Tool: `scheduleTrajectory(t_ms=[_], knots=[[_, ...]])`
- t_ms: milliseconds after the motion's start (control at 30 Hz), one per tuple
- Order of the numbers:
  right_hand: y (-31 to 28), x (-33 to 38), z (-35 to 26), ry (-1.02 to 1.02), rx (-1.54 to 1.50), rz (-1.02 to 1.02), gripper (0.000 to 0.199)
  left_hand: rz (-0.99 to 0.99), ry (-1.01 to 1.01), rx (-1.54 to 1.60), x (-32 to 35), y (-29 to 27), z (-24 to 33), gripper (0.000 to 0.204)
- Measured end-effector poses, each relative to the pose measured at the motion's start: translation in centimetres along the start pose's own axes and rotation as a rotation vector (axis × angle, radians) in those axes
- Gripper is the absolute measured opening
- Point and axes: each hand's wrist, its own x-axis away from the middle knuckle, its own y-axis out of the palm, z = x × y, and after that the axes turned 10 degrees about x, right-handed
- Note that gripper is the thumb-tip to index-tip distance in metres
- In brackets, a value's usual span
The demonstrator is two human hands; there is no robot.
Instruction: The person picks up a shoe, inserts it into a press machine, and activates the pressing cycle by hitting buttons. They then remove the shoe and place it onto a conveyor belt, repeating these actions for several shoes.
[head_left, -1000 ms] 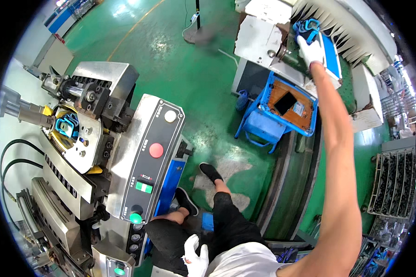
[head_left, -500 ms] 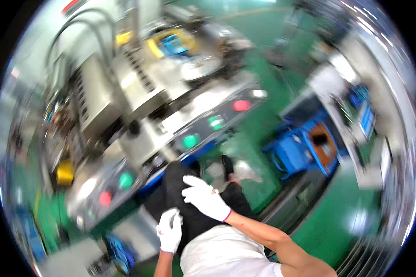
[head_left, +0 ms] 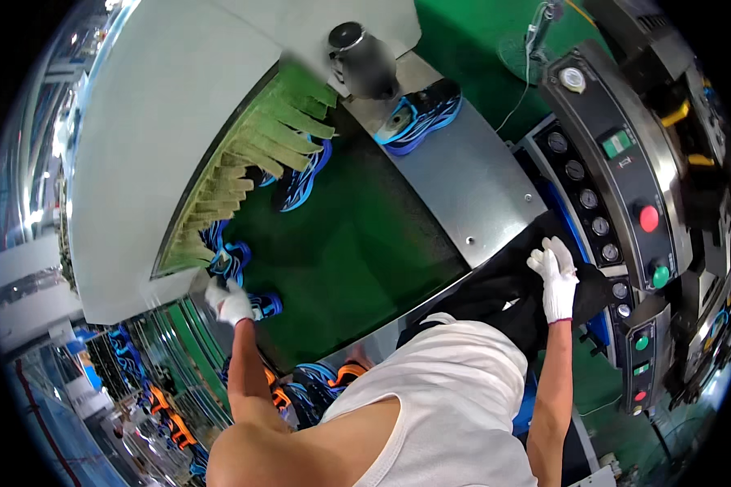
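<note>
My left hand (head_left: 229, 302), in a white glove, reaches to the left end of a green conveyor belt (head_left: 357, 243) and closes on a blue shoe upper (head_left: 223, 264) at the foot of a green strip curtain (head_left: 252, 162). A second blue shoe upper (head_left: 266, 305) lies just right of that hand. Another (head_left: 300, 178) sits half under the curtain, and one more (head_left: 421, 115) rests on the metal plate (head_left: 471, 183) at the belt's far end. My right hand (head_left: 554, 276), also gloved, hangs with its fingers apart over my dark trousers, beside a control panel, holding nothing.
The grey control panel (head_left: 617, 187) with a red button (head_left: 648, 217) and a green button (head_left: 660, 276) stands at the right. A large white hood (head_left: 138, 146) covers the belt's left part. Racks with blue and orange shoe parts (head_left: 166, 410) stand at the lower left.
My view has swung from the machine and the bins to the green belt. My right arm, stretched out to a far blue bin a second ago, is down by my thigh; my left hand has reached out to the belt.
</note>
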Motion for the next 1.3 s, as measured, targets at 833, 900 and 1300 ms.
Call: scheduleTrajectory(t_ms=[833, 900, 1300], knots=[[-0.8, -0.4, -0.5, 0.062, 0.135, -0.086, 0.054, -0.605, 0.219, 0.574, 12.2, 3.2, 17.4, 0.042], [-0.5, -0.3, -0.5, 0.048, 0.125, -0.078, 0.054, -0.591, 0.418, 0.631, 12.4, 4.8, 19.5, 0.035], [-1.4, 10.2, -9.1, -0.191, -0.131, 0.019, 0.052, -1.076, 0.721, 1.05, 8.7, -1.2, 43.4, 0.042]])
